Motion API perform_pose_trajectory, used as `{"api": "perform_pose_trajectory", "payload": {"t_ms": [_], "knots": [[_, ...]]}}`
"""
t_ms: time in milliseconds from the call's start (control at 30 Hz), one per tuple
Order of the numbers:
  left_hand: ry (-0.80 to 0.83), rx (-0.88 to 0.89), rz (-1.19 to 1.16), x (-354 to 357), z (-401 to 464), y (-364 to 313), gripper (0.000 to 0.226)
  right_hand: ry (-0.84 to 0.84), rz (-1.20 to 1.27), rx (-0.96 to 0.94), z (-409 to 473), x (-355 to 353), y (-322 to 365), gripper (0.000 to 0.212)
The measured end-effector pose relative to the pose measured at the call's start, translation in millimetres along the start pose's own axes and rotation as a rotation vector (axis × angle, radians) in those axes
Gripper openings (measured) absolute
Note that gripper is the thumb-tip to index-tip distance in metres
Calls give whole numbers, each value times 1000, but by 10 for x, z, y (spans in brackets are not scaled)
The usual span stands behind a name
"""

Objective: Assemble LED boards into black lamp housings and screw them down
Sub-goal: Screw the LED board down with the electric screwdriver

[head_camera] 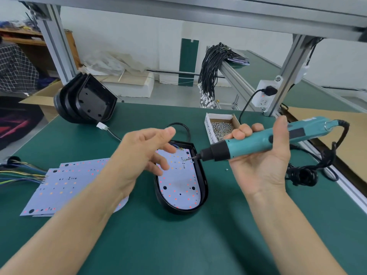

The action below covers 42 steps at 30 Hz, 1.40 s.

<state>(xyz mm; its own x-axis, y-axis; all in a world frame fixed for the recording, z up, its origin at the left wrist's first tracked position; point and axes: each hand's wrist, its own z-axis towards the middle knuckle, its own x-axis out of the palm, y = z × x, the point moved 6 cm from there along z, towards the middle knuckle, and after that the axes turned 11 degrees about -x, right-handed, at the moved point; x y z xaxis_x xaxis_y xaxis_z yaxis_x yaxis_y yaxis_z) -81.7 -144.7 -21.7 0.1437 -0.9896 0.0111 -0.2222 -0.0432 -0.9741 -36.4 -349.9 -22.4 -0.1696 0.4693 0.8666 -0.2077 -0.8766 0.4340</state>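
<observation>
The right hand [262, 153] grips the teal electric screwdriver [256, 141], a small silver screw [187, 159] on its bit. The left hand [147, 149] hovers, fingers relaxed, empty. The white LED board [178, 181] sits inside the black oval lamp housing [202, 185] on the green desk [178, 245]. Best to steady the housing, align the screw upright over a hole, then drive it.

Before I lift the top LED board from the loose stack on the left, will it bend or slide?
The top LED board looks thin and flat, so probably light and slightly flexible. Its colored wires trail left and may drag. Lying loose on other boards, it could slide easily.
</observation>
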Motion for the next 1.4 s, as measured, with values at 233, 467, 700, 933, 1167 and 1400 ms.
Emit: {"api": "perform_pose_trajectory", "payload": {"t_ms": [233,467,700,933,1167,1400], "knots": [[-334,-139,344,-311,51,444,82,7,-194,84,-117,-248,-33,33],[-182,-316,417,-13,98,768,89,30,-268,144,-199,-276,-163,51],[-124,-278,364,20,169,792,39,2,-289,171,-195,-290,-219,30],[-122,-270,349,25,192,811,39,38,-327,201,-175,-264,-242,29],[-92,-285,350,33,211,831,40,364,-386,266,-132,-61,-299,52],[-76,-310,327,51,195,811,45,668,-379,342,-100,117,-346,34]]}}
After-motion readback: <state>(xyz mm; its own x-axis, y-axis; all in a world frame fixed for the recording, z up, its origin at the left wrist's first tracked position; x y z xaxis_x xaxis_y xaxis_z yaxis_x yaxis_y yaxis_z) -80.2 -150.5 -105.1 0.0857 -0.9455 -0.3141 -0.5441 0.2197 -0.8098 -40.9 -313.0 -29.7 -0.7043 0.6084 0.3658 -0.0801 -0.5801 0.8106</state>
